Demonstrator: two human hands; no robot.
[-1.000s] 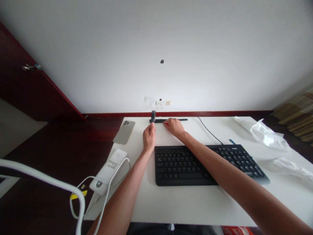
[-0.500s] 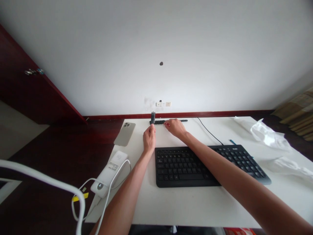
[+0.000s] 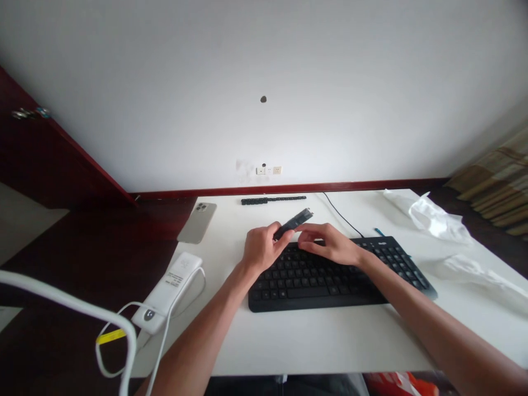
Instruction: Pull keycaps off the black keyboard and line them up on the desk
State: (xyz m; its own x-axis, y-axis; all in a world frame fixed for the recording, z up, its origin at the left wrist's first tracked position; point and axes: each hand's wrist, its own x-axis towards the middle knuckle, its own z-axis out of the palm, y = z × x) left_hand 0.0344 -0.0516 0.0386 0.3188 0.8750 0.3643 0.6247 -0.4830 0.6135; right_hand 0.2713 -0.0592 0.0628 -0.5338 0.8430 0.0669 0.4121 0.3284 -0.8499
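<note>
My left hand [image 3: 264, 246] is closed around a small black tool [image 3: 293, 223] with short metal prongs at its tip. The tool points up and to the right, above the upper left part of a black keyboard [image 3: 317, 301]. Close beside it, my right hand [image 3: 330, 245] hovers over the keys with bent fingers. Its index fingertip is at the tool's side; whether they touch I cannot tell. A gap shows between that finger and the thumb, with nothing visible in it. At the table's back edge lies a row of loose black keycaps [image 3: 272, 200].
A phone [image 3: 198, 223] lies face down at the white table's [image 3: 322, 341] left edge. Nearer stands a white power bank [image 3: 169, 291] with a white cable [image 3: 82, 305]. Clear plastic wrapping [image 3: 439, 220] lies at right. The keyboard's black cord [image 3: 342, 212] runs over the back edge.
My right hand has left the keycap row and come back over the keyboard. My left hand has moved right and nearer, tilting the tool from upright to the right. The view has shifted slightly.
</note>
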